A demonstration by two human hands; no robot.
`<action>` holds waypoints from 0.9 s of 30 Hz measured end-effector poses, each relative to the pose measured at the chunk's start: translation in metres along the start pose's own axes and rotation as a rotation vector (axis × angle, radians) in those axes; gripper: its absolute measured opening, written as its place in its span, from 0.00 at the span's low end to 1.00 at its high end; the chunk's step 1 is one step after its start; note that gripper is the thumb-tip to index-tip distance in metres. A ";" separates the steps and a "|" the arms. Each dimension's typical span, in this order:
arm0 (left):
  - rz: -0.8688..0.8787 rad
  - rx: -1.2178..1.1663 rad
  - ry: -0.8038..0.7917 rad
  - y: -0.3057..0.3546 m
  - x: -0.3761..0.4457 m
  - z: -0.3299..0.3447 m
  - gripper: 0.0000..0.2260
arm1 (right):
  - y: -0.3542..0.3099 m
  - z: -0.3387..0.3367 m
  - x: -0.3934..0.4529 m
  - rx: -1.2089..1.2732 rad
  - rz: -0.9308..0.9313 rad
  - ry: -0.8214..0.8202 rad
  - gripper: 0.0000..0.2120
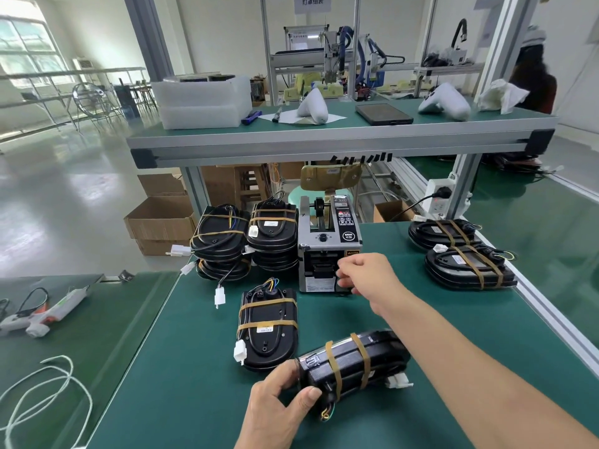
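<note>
Left hand (278, 403) grips one bundle (353, 364); right hand (366, 277) at one dispenser (327, 244).

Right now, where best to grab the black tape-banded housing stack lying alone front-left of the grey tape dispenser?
Come from above and span the long sides of the black tape-banded plastic housing stack between its two tan tape bands. It lies flat and narrow; wires crowd the far end, a white connector the near-left corner.
</note>
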State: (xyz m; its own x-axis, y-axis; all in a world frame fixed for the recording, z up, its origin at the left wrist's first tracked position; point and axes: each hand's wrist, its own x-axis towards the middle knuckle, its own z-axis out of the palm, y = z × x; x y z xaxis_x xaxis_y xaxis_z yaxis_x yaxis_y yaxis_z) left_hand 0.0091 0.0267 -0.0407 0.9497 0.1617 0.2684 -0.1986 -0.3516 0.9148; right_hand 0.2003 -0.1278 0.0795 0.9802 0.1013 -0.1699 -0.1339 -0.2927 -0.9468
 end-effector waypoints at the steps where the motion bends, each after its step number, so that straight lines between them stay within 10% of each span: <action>1: 0.001 0.005 -0.003 -0.001 0.000 0.000 0.19 | -0.003 0.006 0.005 0.039 0.054 0.005 0.11; 17: 0.006 0.009 0.010 -0.001 0.000 -0.001 0.18 | -0.009 0.054 0.033 0.393 0.364 0.235 0.02; 27: 0.001 0.004 0.020 0.002 0.001 -0.001 0.18 | -0.004 0.067 0.045 0.449 0.417 0.340 0.14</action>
State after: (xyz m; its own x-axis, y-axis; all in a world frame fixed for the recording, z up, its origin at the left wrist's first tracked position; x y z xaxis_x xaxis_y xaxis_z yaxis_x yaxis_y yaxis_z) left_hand 0.0090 0.0270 -0.0386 0.9444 0.1799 0.2751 -0.1983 -0.3556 0.9134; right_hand 0.2350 -0.0579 0.0575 0.8154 -0.2586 -0.5180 -0.4839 0.1866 -0.8550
